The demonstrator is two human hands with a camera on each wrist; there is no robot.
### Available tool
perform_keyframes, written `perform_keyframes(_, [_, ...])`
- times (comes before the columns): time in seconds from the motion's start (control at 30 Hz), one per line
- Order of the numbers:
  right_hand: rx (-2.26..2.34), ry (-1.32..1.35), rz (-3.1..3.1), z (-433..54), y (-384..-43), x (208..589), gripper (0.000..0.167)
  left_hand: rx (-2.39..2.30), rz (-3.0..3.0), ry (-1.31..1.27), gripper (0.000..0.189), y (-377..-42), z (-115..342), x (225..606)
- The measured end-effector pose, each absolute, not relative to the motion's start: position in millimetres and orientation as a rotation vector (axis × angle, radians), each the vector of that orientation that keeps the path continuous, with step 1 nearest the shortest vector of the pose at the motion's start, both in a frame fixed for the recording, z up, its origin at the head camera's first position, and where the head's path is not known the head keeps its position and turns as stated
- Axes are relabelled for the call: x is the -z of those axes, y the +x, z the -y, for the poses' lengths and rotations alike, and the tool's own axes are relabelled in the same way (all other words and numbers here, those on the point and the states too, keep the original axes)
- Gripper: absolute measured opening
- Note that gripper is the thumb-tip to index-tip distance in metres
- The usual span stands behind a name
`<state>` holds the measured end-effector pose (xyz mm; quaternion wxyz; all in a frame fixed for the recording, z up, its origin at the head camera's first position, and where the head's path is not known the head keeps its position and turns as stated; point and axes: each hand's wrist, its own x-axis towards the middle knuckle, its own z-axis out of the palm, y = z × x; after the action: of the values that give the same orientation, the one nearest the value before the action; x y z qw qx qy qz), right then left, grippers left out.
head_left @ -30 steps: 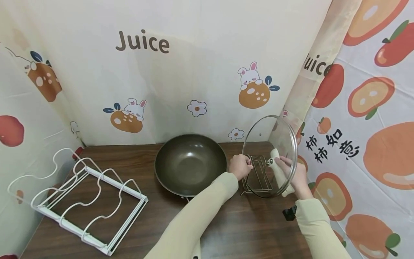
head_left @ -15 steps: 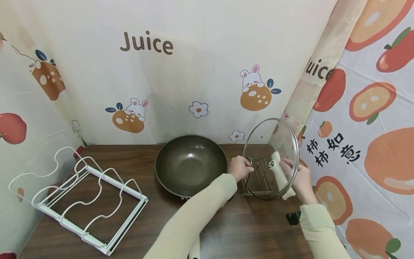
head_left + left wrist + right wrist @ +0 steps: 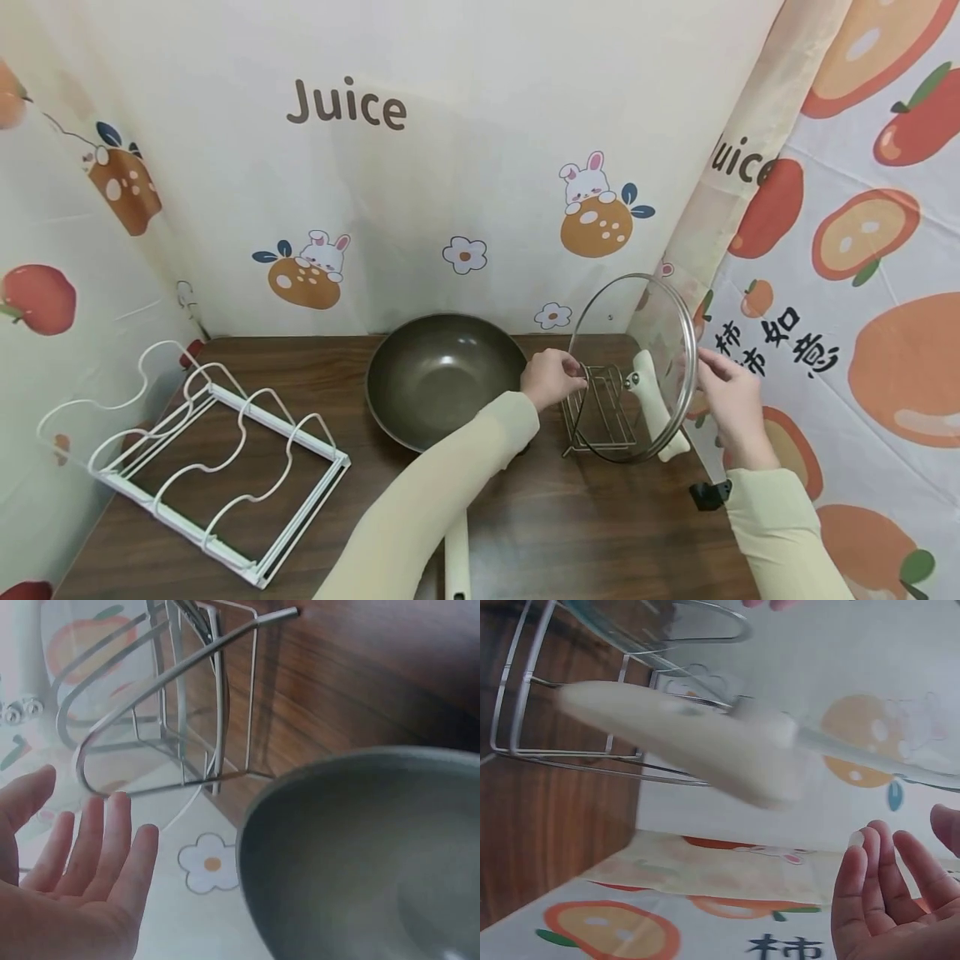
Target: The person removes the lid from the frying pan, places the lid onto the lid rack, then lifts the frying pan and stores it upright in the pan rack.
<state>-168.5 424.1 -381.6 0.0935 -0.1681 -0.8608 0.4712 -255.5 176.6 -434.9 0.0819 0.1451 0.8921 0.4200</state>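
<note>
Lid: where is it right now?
In the head view, the lid stands on edge in the small metal rack, just right of the wok.

Left arm (image 3: 427,508) extended diagonally forward; left hand (image 3: 551,380) level, fingers (image 3: 85,844) straightened, thumb (image 3: 28,796) apart. Right arm (image 3: 782,525) angled inward; right hand (image 3: 735,410) likewise, fingers slightly bent.

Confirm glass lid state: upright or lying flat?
Upright: the head view shows the glass lid standing on edge at the wire rack, its handle facing sideways.
</note>
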Motion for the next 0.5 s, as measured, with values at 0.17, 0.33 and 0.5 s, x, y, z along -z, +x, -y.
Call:
perform_keyframes(0.17, [-1.396,-0.445,2.514,-422.3,-166.3,361.6,0.058,-1.249,-2.659,0.470,0.025,-258.0,-165.0,428.1])
perform_keyframes(0.33, [-1.450,-0.467,2.444,-419.1,-166.4,345.1,0.051,-1.263,-2.653,0.489,0.026,-258.4,-153.5,419.2])
perform_keyframes(0.5, [-1.407,-0.503,2.424,-408.1,-167.4,330.0,0.055,-1.233,-2.677,0.499,0.028,-258.8,-143.5,408.4])
